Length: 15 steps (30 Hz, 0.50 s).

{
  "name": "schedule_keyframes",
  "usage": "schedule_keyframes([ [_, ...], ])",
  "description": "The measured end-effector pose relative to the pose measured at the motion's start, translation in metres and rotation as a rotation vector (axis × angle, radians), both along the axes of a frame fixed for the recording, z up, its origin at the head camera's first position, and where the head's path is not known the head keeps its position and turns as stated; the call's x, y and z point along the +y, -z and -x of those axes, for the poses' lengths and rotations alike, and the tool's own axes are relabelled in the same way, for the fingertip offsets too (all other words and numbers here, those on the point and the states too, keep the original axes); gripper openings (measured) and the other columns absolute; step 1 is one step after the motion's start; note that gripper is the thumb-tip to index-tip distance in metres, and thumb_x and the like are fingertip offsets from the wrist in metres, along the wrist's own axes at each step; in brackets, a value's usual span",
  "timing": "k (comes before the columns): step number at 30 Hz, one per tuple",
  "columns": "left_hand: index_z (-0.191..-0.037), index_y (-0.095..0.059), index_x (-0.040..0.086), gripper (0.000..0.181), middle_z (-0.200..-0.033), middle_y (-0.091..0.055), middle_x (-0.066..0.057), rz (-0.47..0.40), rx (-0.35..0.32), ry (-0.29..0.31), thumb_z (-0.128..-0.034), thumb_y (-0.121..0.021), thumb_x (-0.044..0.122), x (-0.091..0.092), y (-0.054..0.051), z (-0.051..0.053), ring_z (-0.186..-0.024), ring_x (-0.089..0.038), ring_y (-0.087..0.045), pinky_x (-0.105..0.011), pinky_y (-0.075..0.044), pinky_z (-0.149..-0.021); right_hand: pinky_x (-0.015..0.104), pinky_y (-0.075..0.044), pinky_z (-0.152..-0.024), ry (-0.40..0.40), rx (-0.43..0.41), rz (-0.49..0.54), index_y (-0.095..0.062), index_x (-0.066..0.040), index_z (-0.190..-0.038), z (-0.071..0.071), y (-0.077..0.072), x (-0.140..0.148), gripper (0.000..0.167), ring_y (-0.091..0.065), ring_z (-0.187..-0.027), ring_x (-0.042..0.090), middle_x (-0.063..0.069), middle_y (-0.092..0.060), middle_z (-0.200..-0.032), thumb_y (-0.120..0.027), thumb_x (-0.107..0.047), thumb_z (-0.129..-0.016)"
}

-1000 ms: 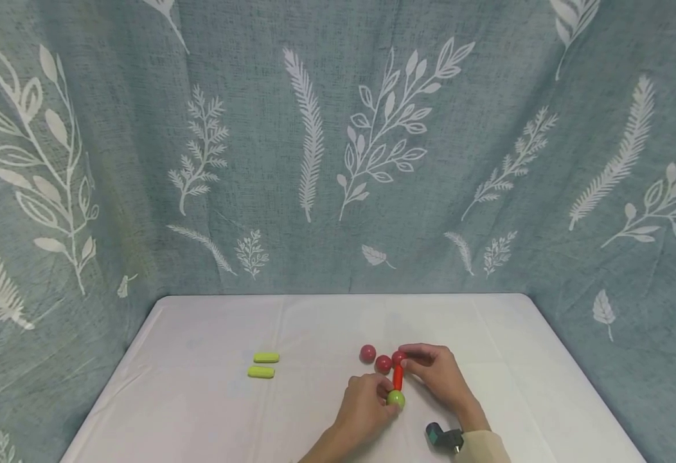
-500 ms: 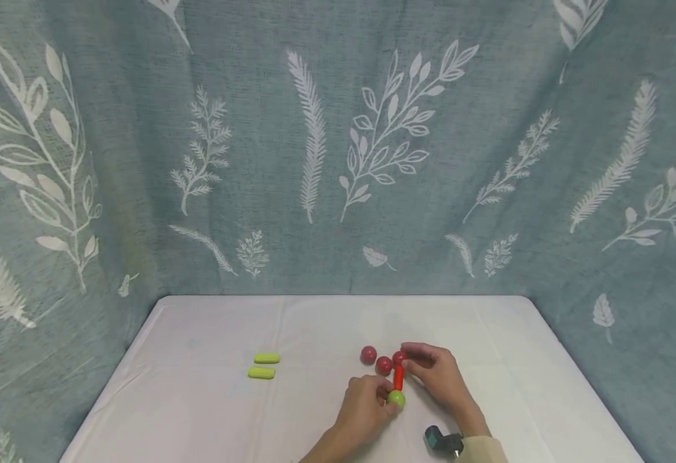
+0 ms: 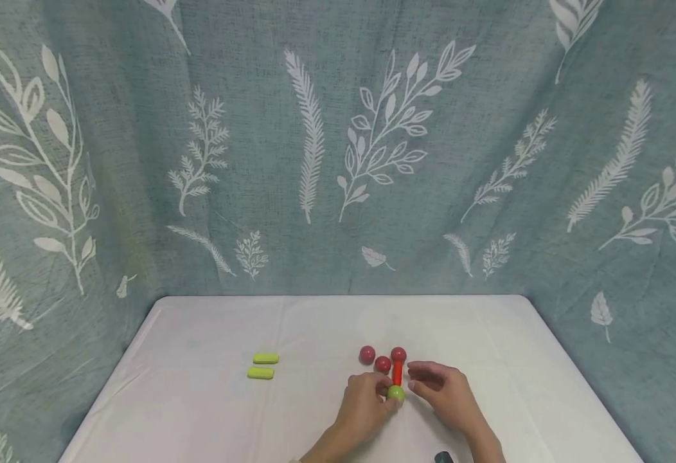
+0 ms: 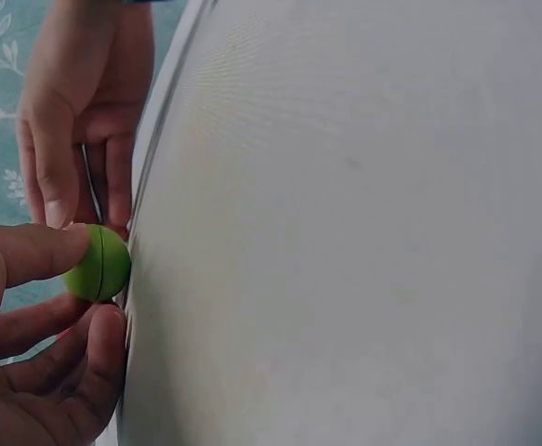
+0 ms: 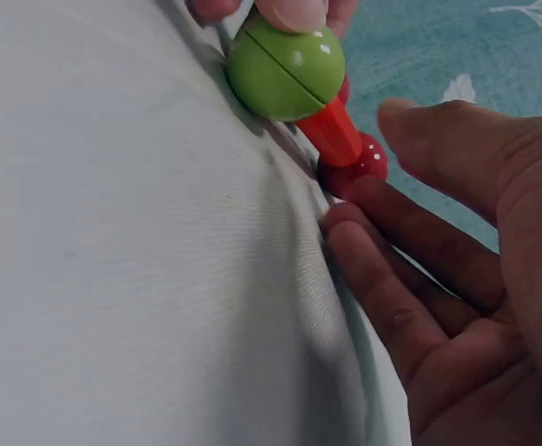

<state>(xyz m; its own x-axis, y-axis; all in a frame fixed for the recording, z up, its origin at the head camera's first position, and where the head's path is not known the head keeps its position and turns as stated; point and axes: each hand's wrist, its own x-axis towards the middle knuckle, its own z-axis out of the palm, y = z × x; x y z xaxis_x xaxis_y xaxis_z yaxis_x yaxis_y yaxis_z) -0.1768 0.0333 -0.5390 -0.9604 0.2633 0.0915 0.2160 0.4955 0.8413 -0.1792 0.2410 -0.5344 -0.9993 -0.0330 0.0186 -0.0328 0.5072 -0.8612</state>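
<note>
The left hand (image 3: 365, 400) pinches the green ball (image 3: 396, 394) between thumb and fingers at the near end of the red stick (image 3: 397, 373). The stick points away from the person, its far end meeting a red ball (image 3: 398, 355); whether the two are joined or merely touching is hard to tell. The right hand (image 3: 449, 393) hovers just right of the stick, holding nothing, with a wide gap between thumb and fingers. Two loose balls (image 3: 382, 364) sit left of the stick's far end. Well left on the white table (image 3: 199, 411), two yellow-green sticks (image 3: 260, 373) lie side by side, apart.
</note>
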Motion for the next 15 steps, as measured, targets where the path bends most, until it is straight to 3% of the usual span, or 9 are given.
schedule_keyframes([
  [2, -0.104, -0.080, 0.005, 0.026, -0.088, -0.079, 0.001, -0.008, 0.005, -0.008, -0.0820, -0.093, 0.010, -0.002, 0.001, -0.001, -0.071, -0.002, -0.058, -0.023, -0.052, -0.064, 0.028, -0.064, -0.094, -0.026, -0.003, -0.005, -0.080, -0.013, -0.124, -0.005, 0.000, 0.000, 0.033, -0.079, -0.114, 0.025, 0.008, -0.082, -0.120, -0.088, -0.015, -0.092],
  [5, -0.108, -0.079, 0.004, 0.029, -0.093, -0.080, -0.002, -0.008, 0.004, -0.004, -0.0829, -0.093, 0.010, -0.009, -0.006, -0.007, -0.073, -0.002, -0.060, -0.023, -0.055, -0.066, 0.026, -0.064, -0.092, -0.051, 0.002, -0.019, -0.081, -0.013, -0.123, -0.010, 0.000, -0.001, 0.034, -0.080, -0.110, 0.023, 0.008, -0.083, -0.119, -0.089, -0.016, -0.090],
  [8, -0.113, -0.078, 0.004, 0.032, -0.101, -0.080, -0.005, 0.014, -0.038, -0.022, -0.0852, -0.092, 0.011, -0.023, -0.016, -0.012, -0.078, -0.007, -0.063, -0.025, -0.056, -0.069, 0.024, -0.063, -0.092, -0.080, 0.012, -0.045, -0.082, -0.015, -0.123, -0.013, 0.000, -0.002, 0.035, -0.080, -0.107, 0.020, 0.006, -0.083, -0.118, -0.090, -0.017, -0.090],
  [12, -0.118, -0.078, 0.005, 0.032, -0.109, -0.080, -0.008, 0.020, -0.093, -0.073, -0.0887, -0.090, 0.011, -0.055, -0.031, -0.013, -0.088, -0.013, -0.069, -0.031, -0.060, -0.076, 0.023, -0.063, -0.091, -0.115, 0.019, -0.094, -0.082, -0.018, -0.124, -0.014, -0.001, -0.003, 0.036, -0.080, -0.105, 0.015, 0.002, -0.084, -0.117, -0.091, -0.021, -0.089],
  [15, -0.121, -0.078, 0.005, 0.032, -0.112, -0.081, -0.010, -0.007, -0.070, -0.100, -0.0913, -0.087, 0.010, -0.091, -0.036, -0.011, -0.093, -0.016, -0.074, -0.034, -0.064, -0.080, 0.024, -0.063, -0.091, -0.137, 0.021, -0.115, -0.082, -0.021, -0.124, -0.014, -0.001, -0.008, 0.037, -0.080, -0.104, 0.013, -0.001, -0.084, -0.116, -0.092, -0.024, -0.088],
])
